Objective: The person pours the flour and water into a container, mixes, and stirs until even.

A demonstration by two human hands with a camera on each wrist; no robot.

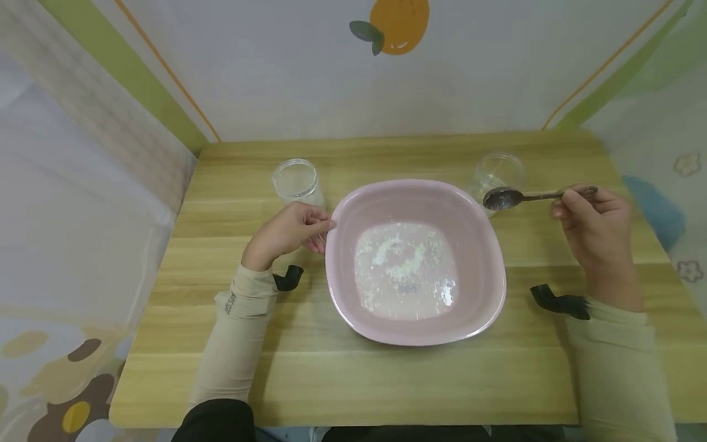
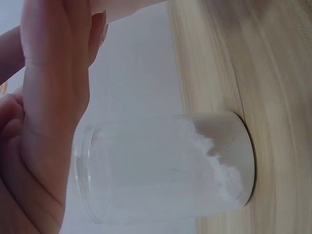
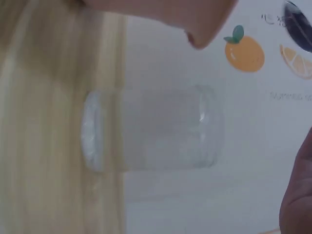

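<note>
Centrally on the wooden table (image 1: pixel 386 380) we see a pink bowl (image 1: pixel 415 261) holding white powder (image 1: pixel 405 270). Our left hand (image 1: pixel 289 233) curls its fingers against the bowl's left rim, beside a powder jar (image 1: pixel 297 182). Our right hand (image 1: pixel 593 224) pinches a spoon (image 1: pixel 530 197) above a clear jar (image 1: pixel 497 175), right of the bowl.

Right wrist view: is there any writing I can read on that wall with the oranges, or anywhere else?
Wall print beside the orange slice: a faint grey line, too blurred to read.
Marks above the slice: too small to read.
Left sleeve: small dark print, unreadable.
Jars, bowl, spoon: no text shows.
</note>
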